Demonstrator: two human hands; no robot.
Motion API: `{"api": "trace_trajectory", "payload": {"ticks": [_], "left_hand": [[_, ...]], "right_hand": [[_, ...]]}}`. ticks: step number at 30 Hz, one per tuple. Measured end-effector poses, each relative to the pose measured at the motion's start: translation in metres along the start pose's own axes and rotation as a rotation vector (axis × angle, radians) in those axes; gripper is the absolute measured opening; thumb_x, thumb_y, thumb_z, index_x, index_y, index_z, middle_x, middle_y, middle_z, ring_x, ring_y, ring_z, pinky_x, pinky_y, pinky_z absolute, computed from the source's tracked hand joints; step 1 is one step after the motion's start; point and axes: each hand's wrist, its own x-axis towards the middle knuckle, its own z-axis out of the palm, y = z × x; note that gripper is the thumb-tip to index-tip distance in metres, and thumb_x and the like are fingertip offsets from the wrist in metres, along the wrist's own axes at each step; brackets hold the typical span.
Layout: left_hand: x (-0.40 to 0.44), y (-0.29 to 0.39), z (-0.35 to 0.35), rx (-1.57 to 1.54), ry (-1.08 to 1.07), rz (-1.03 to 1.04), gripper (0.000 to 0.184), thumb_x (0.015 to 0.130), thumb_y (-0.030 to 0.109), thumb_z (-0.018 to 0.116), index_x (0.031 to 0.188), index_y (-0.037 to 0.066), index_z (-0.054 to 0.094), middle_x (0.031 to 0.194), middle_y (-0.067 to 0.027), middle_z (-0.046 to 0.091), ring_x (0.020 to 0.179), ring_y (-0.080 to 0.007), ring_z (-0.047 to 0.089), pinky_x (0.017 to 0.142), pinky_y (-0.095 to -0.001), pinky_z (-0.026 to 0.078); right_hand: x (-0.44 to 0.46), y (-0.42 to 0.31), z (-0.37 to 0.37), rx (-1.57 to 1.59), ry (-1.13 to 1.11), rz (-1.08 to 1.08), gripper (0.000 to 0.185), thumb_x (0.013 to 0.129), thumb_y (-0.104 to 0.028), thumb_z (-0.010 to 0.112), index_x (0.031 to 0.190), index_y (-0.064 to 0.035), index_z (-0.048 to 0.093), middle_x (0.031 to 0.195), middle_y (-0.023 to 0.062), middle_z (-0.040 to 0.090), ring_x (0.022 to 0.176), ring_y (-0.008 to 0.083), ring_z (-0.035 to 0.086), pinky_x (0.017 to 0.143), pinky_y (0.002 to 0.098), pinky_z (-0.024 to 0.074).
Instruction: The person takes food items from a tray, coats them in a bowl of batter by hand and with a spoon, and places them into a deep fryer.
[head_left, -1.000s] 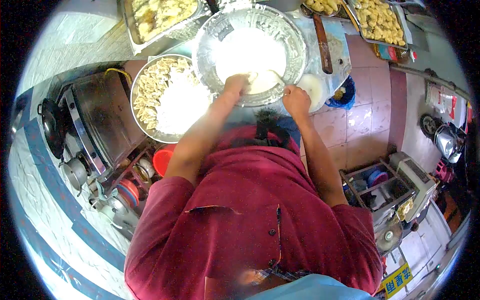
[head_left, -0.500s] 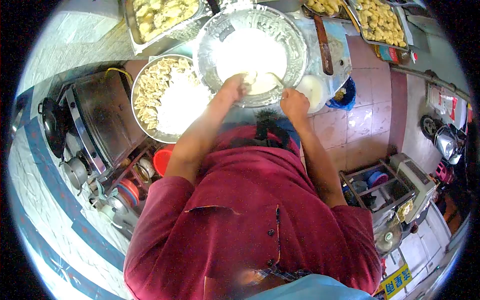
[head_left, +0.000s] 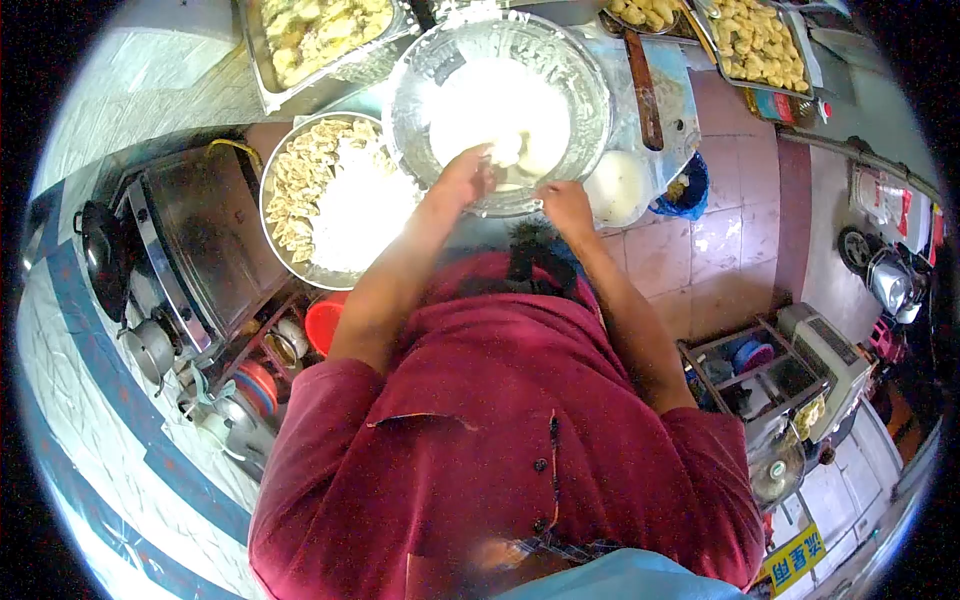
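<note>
A large clear bowl [head_left: 408, 150] with whitish batter stands at the top centre, its middle washed out by glare. My left hand [head_left: 467, 177] reaches over its near rim, fingers curled beside a pale lump [head_left: 507, 150]; what they grip is lost in the glare. At the near right rim my right hand [head_left: 567, 207] is closed on the thin handle of a spoon, whose pale head [head_left: 542, 156] lies in the bowl. Left of it, a round metal basin [head_left: 268, 222] holds pale strips and overexposed white food. A smaller tub of white liquid [head_left: 617, 188] sits beside my right hand.
Metal trays of yellowish pieces lie at the top left [head_left: 322, 40] and top right [head_left: 755, 45]. A wooden-handled tool [head_left: 645, 95] rests right of the bowl. Below the counter are a blue-lined bin [head_left: 685, 195] and a red container [head_left: 322, 320].
My right hand has moved left along the near rim, and the spoon's handle has swung more upright. My left hand has stayed nearly in place by the pale lump.
</note>
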Motion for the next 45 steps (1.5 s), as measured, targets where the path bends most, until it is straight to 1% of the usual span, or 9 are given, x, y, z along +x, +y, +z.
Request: {"api": "trace_trajectory", "payload": {"ticks": [2,5,7,12,16,22,27,33,45], "left_hand": [[-0.020,0.004,0.014,0.018,-0.042,-0.023,0.019,0.087,0.028,0.062,0.083,0.011,0.055,0.065,0.0008,0.051,0.049,-0.0097,0.045,0.041,-0.0229,0.039],[-0.038,0.008,0.021,-0.033,-0.122,0.008,0.018,0.087,0.028,0.062,0.087,0.011,0.057,0.065,0.0008,0.052,0.051,-0.0107,0.047,0.042,-0.0230,0.040],[-0.036,0.011,0.016,-0.010,-0.142,-0.004,0.020,0.087,0.028,0.060,0.096,0.010,0.059,0.070,-0.0003,0.055,0.054,-0.0123,0.049,0.046,-0.0232,0.041],[0.000,0.004,-0.013,-0.046,-0.157,-0.065,0.017,0.086,0.027,0.061,0.092,0.012,0.059,0.065,0.0012,0.052,0.050,-0.0109,0.049,0.043,-0.0228,0.040],[-0.031,0.021,-0.021,-0.088,-0.087,0.030,0.016,0.085,0.026,0.064,0.091,0.012,0.058,0.066,0.0043,0.050,0.047,-0.0079,0.043,0.042,-0.0204,0.036],[-0.078,0.159,-0.062,0.145,-0.092,0.541,0.024,0.086,0.025,0.063,0.104,0.009,0.057,0.069,0.0010,0.051,0.051,-0.0103,0.047,0.044,-0.0229,0.039],[-0.095,0.312,-0.049,0.207,0.317,0.808,0.017,0.088,0.024,0.060,0.086,0.007,0.059,0.064,-0.0031,0.054,0.047,-0.0128,0.043,0.041,-0.0256,0.034],[-0.028,0.428,-0.098,0.253,0.330,0.801,0.023,0.088,0.027,0.059,0.082,0.005,0.060,0.066,-0.0070,0.057,0.051,-0.0155,0.051,0.041,-0.0306,0.040],[-0.137,0.256,-0.134,0.284,0.545,1.135,0.022,0.090,0.021,0.056,0.094,0.001,0.062,0.075,-0.0073,0.063,0.050,-0.0140,0.051,0.047,-0.0266,0.041]], "right_hand": [[0.021,0.022,0.009,0.129,-0.024,-0.126,0.017,0.078,-0.015,0.058,0.081,-0.0061,0.073,0.060,0.0091,0.059,0.051,0.0211,0.052,0.048,0.0338,0.0382],[0.019,-0.025,-0.034,1.057,-0.061,0.481,0.011,0.079,-0.010,0.060,0.078,-0.0033,0.069,0.053,-0.0031,0.044,0.041,0.0060,0.031,0.037,0.0240,0.0176],[0.030,-0.017,-0.048,1.197,-0.116,0.646,0.011,0.078,-0.010,0.060,0.080,-0.0045,0.069,0.056,-0.0017,0.047,0.043,0.0074,0.033,0.038,0.0243,0.0210],[0.034,0.025,0.007,0.385,-0.090,-0.147,0.014,0.078,-0.008,0.059,0.084,-0.0041,0.070,0.059,-0.0006,0.049,0.047,0.0096,0.038,0.041,0.0256,0.0274],[0.031,-0.036,-0.038,0.951,-0.034,0.463,0.018,0.080,-0.010,0.058,0.091,0.0004,0.068,0.054,-0.0025,0.044,0.042,0.0050,0.033,0.038,0.0213,0.0215],[0.022,-0.009,-0.052,0.678,-0.065,0.388,0.017,0.080,-0.013,0.057,0.082,-0.0006,0.069,0.055,-0.0019,0.047,0.047,0.0069,0.038,0.045,0.0235,0.0280],[0.006,0.000,-0.039,0.695,-0.101,0.426,0.019,0.083,-0.015,0.056,0.083,-0.0011,0.069,0.054,-0.0030,0.046,0.044,0.0054,0.035,0.042,0.0220,0.0246],[0.006,0.014,-0.030,0.642,-0.070,0.360,0.016,0.082,-0.015,0.060,0.084,-0.0024,0.070,0.056,-0.0036,0.047,0.046,0.0052,0.038,0.043,0.0211,0.0261],[0.019,0.003,-0.031,0.514,-0.124,0.268,0.019,0.083,-0.015,0.057,0.083,0.0001,0.069,0.058,-0.0021,0.048,0.051,0.0069,0.041,0.048,0.0220,0.0300]]}}
